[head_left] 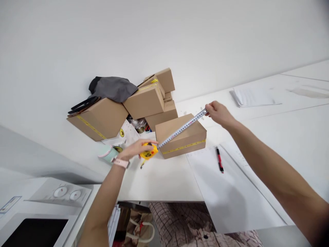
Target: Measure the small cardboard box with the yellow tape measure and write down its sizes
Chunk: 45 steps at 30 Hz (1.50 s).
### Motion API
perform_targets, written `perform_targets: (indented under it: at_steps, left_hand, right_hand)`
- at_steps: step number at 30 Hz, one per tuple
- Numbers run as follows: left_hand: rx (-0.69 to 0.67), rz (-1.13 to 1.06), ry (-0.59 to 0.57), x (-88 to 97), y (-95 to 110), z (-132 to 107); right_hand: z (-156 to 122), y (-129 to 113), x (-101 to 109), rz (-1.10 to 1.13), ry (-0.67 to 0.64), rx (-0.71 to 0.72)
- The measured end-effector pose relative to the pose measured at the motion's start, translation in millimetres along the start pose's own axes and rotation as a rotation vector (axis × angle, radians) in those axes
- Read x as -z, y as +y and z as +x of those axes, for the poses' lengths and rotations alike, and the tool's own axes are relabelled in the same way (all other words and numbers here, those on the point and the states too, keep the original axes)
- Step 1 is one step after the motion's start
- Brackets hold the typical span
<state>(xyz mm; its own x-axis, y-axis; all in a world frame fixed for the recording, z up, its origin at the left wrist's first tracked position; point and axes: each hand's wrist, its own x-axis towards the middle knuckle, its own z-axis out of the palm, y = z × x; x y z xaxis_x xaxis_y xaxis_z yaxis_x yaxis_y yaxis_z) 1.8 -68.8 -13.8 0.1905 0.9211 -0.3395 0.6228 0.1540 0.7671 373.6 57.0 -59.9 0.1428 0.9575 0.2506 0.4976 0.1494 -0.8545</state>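
Tape measure: yellow case (148,153) sits at the near-left corner of the cardboard box (181,135), with the blade (183,128) pulled out across the box top.
Blade direction: long axis runs diagonal, from the case at the box's near-left up to the far-right, past the box's far corner. Numbers face up.
Left hand: left hand (136,149) is wrapped over the case, fingers curled on top, holding it down by the box corner. Pink watch strap on that wrist.
Right hand: right hand (218,112) pinches the blade tip, fingers closed tight on it, just beyond the box's far-right edge and lifted a bit off the table.
Box: lies flat on the white table (164,181), yellow tape band along its front side.
Edges: table's near edge is well in front of the box.
Open room: bare table in front of the box; paper sheet (218,185) with a red pen (219,159) to the box's right.
Crowded side: stack of boxes (123,106) with a grey cloth (113,88) right behind and left of the box, close to the left hand.
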Motion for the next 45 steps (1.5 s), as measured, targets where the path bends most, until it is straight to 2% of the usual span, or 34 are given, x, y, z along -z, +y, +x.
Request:
perform_targets:
  at_steps: [2,4,6,8,10,12,16,19,22,24,28,30,33,37,45]
  left_hand:
    - [0.011,-0.189,-0.084,-43.2,-18.9,-24.0]
    - [0.033,-0.46,-0.185,-98.9,-39.9,-44.0]
    - [0.048,-0.748,-0.295,-157.8,-59.4,-56.7]
    - [0.089,-0.987,-0.372,-209.2,-73.1,-62.0]
    - [0.109,-1.117,-0.4,-245.0,-77.6,-63.0]
    - [0.065,-1.193,-0.471,-262.9,-72.7,-63.3]
    - [-0.106,-1.364,-0.65,-265.3,-54.6,-62.3]
    - [-0.189,-1.552,-0.667,-264.4,-50.6,-54.6]
    - [-0.255,-1.64,-0.501,-266.1,-47.1,-44.7]
    - [-0.201,-1.587,-0.35,-265.3,-35.8,-40.6]
    - [-0.078,-1.375,-0.023,-258.2,8.4,-33.3]
    - [-0.051,-1.33,0.082,-252.4,30.8,-24.2]
    - [0.004,-1.336,0.138,-241.8,51.0,-3.9]
    - [0.053,-1.373,0.125,-234.9,54.1,16.2]
    - [0.066,-1.371,0.154,-252.9,51.8,8.8]
  right_hand:
    - [-7.6,-18.1,19.0,0.148,-0.066,0.07]
    - [-18.3,-35.1,30.8,0.219,-0.179,0.129]
    - [-30.0,-49.4,35.0,0.22,-0.317,0.181]
    - [-40.2,-60.3,33.6,0.183,-0.455,0.22]
    - [-46.3,-67.5,29.9,0.144,-0.564,0.257]
    - [-46.7,-70.2,25.9,0.123,-0.624,0.298]
    - [-30.1,-60.8,16.1,0.152,-0.639,0.346]
    - [-8.4,-43.8,2.1,0.217,-0.611,0.339]
    - [13.2,-25.5,-19.5,0.247,-0.573,0.281]
    - [25.3,-16.3,-36.7,0.218,-0.575,0.23]
    - [44.5,-8.6,-74.0,0.078,-0.605,0.16]
    - [53.6,-8.3,-92.7,0.004,-0.572,0.153]
    - [67.9,-7.5,-117.8,-0.211,-0.455,0.157]
    - [80.6,-0.1,-138.5,-0.382,-0.398,0.175]
    - [83.2,11.9,-143.6,-0.372,-0.426,0.145]
